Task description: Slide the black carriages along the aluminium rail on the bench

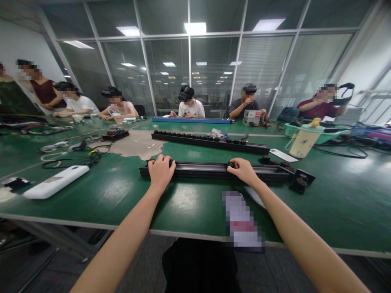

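A long black rail (207,169) lies across the green table (189,207) in front of me. My left hand (160,169) rests over the rail's left end with fingers curled on it. My right hand (243,169) grips the rail farther right, fingertips pinched at a small black part on its top edge. The rail's right end reaches a black bracket (302,180).
A second black rail with knobs (210,141) lies farther back, a blue rail (192,120) beyond it. A white device (56,181) and cables (73,156) sit left, a lidded cup (305,139) right. Several people sit along the far and left edges.
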Action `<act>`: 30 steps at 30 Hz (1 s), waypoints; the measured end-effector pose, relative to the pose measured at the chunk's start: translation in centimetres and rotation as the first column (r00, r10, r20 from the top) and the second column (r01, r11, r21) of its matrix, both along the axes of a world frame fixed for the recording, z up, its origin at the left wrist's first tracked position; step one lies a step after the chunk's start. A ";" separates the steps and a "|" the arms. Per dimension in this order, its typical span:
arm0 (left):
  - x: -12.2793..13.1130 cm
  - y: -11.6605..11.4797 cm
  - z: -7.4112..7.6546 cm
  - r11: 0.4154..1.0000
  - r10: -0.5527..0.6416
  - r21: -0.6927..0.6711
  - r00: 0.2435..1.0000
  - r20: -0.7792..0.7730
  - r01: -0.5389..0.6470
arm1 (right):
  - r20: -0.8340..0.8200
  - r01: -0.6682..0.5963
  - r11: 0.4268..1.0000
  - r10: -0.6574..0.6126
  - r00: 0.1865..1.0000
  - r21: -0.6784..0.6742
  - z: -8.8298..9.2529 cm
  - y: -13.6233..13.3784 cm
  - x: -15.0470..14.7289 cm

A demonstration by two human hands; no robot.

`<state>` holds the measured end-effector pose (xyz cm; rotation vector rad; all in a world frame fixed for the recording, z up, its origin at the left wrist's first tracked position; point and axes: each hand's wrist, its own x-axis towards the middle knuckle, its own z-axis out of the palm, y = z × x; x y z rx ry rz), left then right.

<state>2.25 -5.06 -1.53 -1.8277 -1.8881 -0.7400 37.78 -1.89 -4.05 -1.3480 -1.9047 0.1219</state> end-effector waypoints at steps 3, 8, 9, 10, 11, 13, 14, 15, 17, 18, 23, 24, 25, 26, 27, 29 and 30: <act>0.0 0.0 0.0 1.000 -0.001 0.003 1.000 0.003 0.001 | 0.002 -0.016 1.000 0.016 1.000 0.004 0.1 -0.1 0.1; 0.0 0.0 0.0 1.000 -0.006 0.008 1.000 0.010 0.006 | -0.062 -0.007 0.999 0.004 0.998 -0.037 0.0 0.0 0.2; 0.0 0.0 0.0 1.000 -0.004 0.008 1.000 0.008 0.004 | -0.078 -0.001 0.999 -0.002 0.997 -0.046 -0.1 0.0 0.2; 0.0 0.0 0.0 1.000 -0.003 0.008 1.000 0.005 0.002 | -0.090 0.003 0.999 -0.007 0.996 -0.052 -0.1 0.1 0.2; 0.0 0.0 0.0 1.000 -0.002 0.008 1.000 0.000 0.002 | -0.097 0.005 0.999 -0.010 0.995 -0.053 -0.1 0.1 0.2; 0.0 0.0 0.0 1.000 -0.002 0.008 1.000 -0.011 0.002 | -0.104 0.007 0.999 -0.012 0.995 -0.050 -0.2 0.1 0.1; 0.0 -0.1 0.0 1.000 -0.001 0.008 1.000 -0.015 0.001 | -0.106 0.008 0.999 -0.013 0.994 -0.047 -0.2 0.2 0.1; 0.0 -0.1 0.0 1.000 -0.001 0.009 1.000 -0.017 0.001 | -0.106 0.008 0.999 -0.013 0.994 -0.046 -0.2 0.2 0.1; 0.0 -0.1 0.0 1.000 0.001 0.011 1.000 -0.016 -0.001 | -0.103 0.009 0.999 -0.014 0.995 -0.045 -0.3 0.2 0.1; 0.0 -0.1 0.0 1.000 0.001 0.012 1.000 -0.015 -0.001 | -0.099 0.011 0.999 -0.015 0.995 -0.043 -0.3 0.2 0.1; 0.0 -0.1 0.0 1.000 -0.003 0.007 1.000 -0.004 0.003 | -0.083 0.020 1.000 -0.022 0.996 -0.022 -0.5 0.2 0.2; 0.0 -0.1 0.1 1.000 -0.003 0.004 1.000 -0.001 0.003 | -0.081 0.021 0.999 -0.023 0.996 -0.024 -0.5 0.2 0.2; 0.1 -0.1 0.1 1.000 -0.003 0.001 1.000 0.001 0.003 | -0.078 0.022 0.999 -0.024 0.997 -0.025 -0.4 0.2 0.2; 0.1 -0.2 0.1 1.000 -0.003 -0.003 1.000 0.003 0.003 | -0.076 0.022 0.999 -0.024 0.997 -0.027 -0.4 0.2 0.2; 0.1 -0.2 0.1 1.000 -0.001 -0.006 1.000 0.003 0.001 | -0.074 0.023 0.999 -0.025 0.997 -0.027 -0.4 0.1 0.2; 0.1 -0.2 0.2 1.000 0.001 -0.008 1.000 0.001 -0.001 | -0.073 0.022 0.999 -0.024 0.997 -0.028 -0.4 0.1 0.2; 0.1 -0.2 0.1 1.000 0.000 -0.006 1.000 0.000 0.000 | -0.075 0.020 0.999 -0.022 0.997 -0.028 -0.3 0.1 0.2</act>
